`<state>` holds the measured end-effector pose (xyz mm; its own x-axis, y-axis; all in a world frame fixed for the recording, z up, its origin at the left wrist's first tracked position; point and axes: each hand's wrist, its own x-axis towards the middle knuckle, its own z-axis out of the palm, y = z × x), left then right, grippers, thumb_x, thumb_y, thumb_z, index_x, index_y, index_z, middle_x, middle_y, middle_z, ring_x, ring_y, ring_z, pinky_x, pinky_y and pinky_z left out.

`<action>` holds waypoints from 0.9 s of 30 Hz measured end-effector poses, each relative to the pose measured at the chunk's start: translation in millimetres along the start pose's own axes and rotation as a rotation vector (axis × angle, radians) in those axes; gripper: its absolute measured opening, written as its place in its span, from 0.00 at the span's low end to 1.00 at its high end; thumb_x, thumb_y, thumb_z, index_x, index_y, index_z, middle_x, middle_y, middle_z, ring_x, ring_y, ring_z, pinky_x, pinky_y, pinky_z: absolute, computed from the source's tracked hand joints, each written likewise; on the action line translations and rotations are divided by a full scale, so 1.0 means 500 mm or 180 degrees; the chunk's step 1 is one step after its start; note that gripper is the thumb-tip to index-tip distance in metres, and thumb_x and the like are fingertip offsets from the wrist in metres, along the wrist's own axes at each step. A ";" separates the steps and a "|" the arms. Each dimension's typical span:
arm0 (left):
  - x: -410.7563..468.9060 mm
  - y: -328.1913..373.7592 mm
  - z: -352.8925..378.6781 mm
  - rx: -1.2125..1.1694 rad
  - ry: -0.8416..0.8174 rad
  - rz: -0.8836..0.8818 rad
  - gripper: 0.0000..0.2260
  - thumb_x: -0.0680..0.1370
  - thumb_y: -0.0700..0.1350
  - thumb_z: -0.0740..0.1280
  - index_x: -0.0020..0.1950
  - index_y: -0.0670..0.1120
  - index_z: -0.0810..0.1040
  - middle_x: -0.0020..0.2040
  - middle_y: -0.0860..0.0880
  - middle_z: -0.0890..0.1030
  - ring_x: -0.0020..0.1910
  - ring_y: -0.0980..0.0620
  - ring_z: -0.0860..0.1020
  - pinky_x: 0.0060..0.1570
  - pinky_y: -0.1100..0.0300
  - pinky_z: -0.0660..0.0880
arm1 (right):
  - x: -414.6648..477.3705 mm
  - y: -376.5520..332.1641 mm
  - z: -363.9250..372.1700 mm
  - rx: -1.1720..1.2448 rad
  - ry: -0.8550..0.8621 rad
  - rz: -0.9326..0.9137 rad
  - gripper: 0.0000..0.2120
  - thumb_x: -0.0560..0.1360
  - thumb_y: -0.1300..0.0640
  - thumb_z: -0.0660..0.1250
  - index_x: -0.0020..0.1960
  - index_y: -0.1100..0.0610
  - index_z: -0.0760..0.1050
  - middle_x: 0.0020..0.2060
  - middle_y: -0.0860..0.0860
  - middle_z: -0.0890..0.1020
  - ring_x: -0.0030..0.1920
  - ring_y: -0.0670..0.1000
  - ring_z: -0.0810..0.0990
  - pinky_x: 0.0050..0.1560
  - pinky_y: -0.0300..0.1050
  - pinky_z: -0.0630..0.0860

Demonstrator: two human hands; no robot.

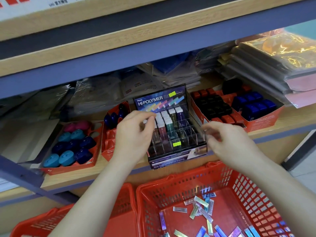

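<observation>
Okay, restocking step: slim erasers are going into the display box (171, 161), which stands on the shelf (280, 126) between red trays of sharpeners (68, 146).

The left hand (135, 134) is over the box's left rows. Its thumb and fingers are pressed together in a pinch on the white-capped end of an eraser (145, 121), which sits at or just above a left-side slot. Motion blur there, so I can't tell whether it's seated.

The right hand (229, 141) hovers at the box's right edge with its fingers curled inward. Something thin and shiny shows at the fingertips, but it's too blurred to tell whether that's held or just the clear divider.

Standing erasers (165, 122) fill the back middle rows. The front and right slots (188, 132) look empty, so my guess is well under half done.

The loose erasers (203, 211) lie scattered in the red basket (171, 180) below the shelf, well apart from the box.

The next move likely calls for:
- pushing the pinched eraser straight down into its slot, kept upright so it clears the dividers
- letting go of it
- dropping one hand to the basket for another piece
</observation>
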<state>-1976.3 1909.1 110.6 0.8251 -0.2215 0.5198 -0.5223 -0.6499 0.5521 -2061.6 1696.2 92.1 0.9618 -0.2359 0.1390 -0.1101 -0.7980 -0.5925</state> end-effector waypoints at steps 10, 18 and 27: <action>-0.290 -0.070 0.023 -0.0306 -0.1366 -0.0714 0.12 0.75 0.40 0.69 0.44 0.59 0.83 0.33 0.63 0.80 0.34 0.59 0.78 0.39 0.68 0.72 | -0.078 0.103 0.024 -0.0533 -0.0880 -0.0105 0.05 0.76 0.56 0.68 0.47 0.46 0.80 0.37 0.41 0.80 0.42 0.44 0.79 0.44 0.39 0.72; -0.499 -0.190 0.260 0.0782 -0.3644 -0.0288 0.13 0.74 0.43 0.64 0.57 0.51 0.81 0.55 0.49 0.82 0.57 0.47 0.79 0.53 0.56 0.75 | -0.259 0.291 0.191 -0.1597 -0.2555 0.0113 0.16 0.75 0.55 0.64 0.63 0.51 0.75 0.52 0.49 0.84 0.56 0.52 0.80 0.51 0.42 0.71; -0.631 -0.286 0.436 0.1733 -0.4746 0.0007 0.30 0.76 0.44 0.68 0.75 0.51 0.59 0.74 0.45 0.62 0.74 0.41 0.59 0.69 0.47 0.66 | -0.304 0.467 0.370 -0.1797 -0.3301 0.0486 0.27 0.73 0.55 0.68 0.71 0.50 0.69 0.63 0.56 0.76 0.62 0.57 0.77 0.57 0.44 0.73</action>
<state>-2114.9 1913.4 -274.1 0.4579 -0.4941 -0.7391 -0.6576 -0.7477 0.0923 -2187.0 1648.3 -214.2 0.6445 0.0042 -0.7646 -0.0860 -0.9932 -0.0780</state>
